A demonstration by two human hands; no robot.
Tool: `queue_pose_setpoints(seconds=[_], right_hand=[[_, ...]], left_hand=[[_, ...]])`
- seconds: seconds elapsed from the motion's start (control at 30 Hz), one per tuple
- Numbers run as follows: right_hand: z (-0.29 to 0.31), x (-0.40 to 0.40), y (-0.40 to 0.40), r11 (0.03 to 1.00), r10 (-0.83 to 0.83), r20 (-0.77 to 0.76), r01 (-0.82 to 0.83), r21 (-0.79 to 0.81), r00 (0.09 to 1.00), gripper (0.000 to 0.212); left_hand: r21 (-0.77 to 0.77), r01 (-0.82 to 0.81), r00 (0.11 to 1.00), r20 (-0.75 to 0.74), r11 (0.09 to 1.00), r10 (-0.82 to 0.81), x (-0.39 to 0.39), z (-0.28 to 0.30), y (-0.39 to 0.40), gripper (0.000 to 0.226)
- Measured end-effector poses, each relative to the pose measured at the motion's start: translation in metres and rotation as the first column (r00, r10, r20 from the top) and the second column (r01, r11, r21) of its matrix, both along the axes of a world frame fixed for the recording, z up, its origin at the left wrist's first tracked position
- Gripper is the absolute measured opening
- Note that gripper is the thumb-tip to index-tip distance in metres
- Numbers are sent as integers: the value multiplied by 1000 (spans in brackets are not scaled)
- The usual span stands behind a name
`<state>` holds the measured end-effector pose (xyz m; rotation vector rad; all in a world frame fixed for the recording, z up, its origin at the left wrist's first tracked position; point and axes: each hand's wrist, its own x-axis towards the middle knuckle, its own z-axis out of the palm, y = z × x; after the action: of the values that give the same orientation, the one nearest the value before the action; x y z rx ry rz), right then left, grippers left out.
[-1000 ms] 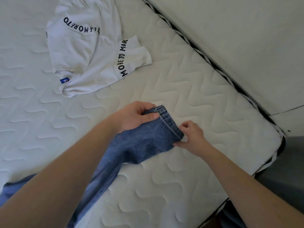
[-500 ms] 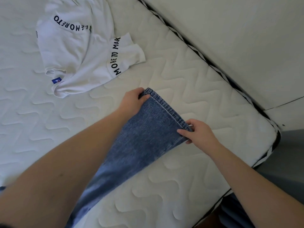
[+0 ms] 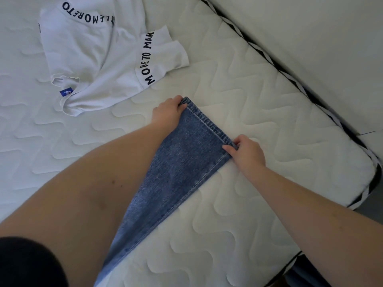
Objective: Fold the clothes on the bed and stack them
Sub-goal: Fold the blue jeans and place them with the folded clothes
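Observation:
A pair of blue jeans (image 3: 180,162) lies stretched flat across the white quilted mattress (image 3: 259,104), its leg hem pointing away from me. My left hand (image 3: 169,112) pinches the far corner of the hem. At the near corner of the same hem, my right hand (image 3: 246,152) pinches the denim between thumb and fingers. The rest of the jeans runs back under my left arm and out of view. A crumpled white T-shirt (image 3: 99,56) with dark lettering lies at the upper left, apart from both hands.
The mattress edge with black-and-white piping (image 3: 279,67) runs diagonally at the right, close against a pale wall (image 3: 310,27). The mattress corner (image 3: 371,168) is at the right, with grey floor beyond it.
Both hands have pulled the hem corners apart and away from me. The bunched jean leg is now spread flat and taut on the mattress.

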<state>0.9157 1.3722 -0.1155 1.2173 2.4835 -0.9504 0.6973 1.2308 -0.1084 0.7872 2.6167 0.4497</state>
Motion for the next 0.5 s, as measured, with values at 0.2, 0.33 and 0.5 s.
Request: queue_pose_setpoints(seconds=[0.2, 0.33, 0.5], right_hand=[[4, 22, -24, 949, -314, -191, 298, -106, 930, 32], [6, 41, -77, 820, -440, 11, 407, -402, 898, 31], [9, 30, -124, 794, -308, 140, 335, -507, 941, 38]], left_hand=[[36, -89, 995, 47, 995, 87, 16, 3, -66, 52], [-54, -149, 976, 155, 987, 156, 34, 6, -147, 63], [-291, -193, 955, 162, 937, 247, 53, -3, -227, 57]])
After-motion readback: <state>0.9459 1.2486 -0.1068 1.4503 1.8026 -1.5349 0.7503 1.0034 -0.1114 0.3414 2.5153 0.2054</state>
